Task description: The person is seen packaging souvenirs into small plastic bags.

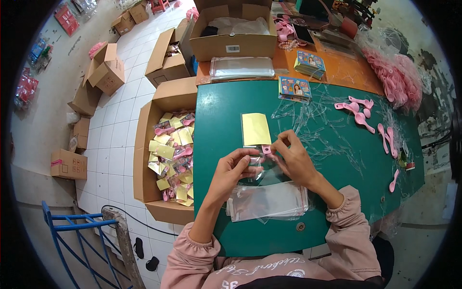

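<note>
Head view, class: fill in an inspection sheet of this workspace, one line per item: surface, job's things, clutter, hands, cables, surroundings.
Surface: green table, orange table behind it.
Job's things: clear bag with yellow card and pink piece between both hands; stack of clear bags nearer the person.
Clutter: loose pink spoons, clear plastic strips, printed card stacks.
Hands: left hand and right hand both pinch the bag.
Cables: black cable on the floor.
Surroundings: open box of finished packs, more cardboard boxes, blue metal frame.

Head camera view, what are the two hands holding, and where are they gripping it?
Both hands, left and right, hold a clear plastic bag by its upper edge; the right fingertips also pinch a pink spoon.
</note>
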Demonstrator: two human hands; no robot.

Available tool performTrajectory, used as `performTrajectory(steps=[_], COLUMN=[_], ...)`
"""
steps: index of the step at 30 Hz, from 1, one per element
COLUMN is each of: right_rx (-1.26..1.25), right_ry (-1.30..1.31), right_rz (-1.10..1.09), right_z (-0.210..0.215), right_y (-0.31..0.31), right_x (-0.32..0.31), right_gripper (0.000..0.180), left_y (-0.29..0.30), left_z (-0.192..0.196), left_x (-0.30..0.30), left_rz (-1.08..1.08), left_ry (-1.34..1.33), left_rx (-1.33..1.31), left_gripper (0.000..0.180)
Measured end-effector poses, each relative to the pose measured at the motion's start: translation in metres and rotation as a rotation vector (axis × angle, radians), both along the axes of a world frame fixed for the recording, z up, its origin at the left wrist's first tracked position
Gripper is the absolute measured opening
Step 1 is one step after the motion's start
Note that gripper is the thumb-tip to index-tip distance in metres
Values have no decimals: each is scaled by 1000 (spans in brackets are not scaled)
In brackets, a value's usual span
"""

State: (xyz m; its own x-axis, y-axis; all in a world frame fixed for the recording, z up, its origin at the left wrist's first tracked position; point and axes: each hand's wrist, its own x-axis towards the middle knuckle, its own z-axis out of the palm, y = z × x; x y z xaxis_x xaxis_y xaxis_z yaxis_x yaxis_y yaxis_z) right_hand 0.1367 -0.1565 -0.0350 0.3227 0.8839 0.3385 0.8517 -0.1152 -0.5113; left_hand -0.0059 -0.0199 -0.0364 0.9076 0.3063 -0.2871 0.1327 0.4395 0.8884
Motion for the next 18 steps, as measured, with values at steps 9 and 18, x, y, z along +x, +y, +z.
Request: performTrajectory(steps=[9, 18], right_rx=[40, 32], right_ry=[193, 476], right_rz=[43, -2], right_z=[3, 13], right_y=[-4, -4], right_x=[7, 9], right_gripper=[21, 13], left_y=[8, 8], left_z=[-8, -6], left_x=[-2, 1], left_rz=[52, 67], left_ry=[-33, -107], left_rx=[809, 864], left_gripper=[25, 26])
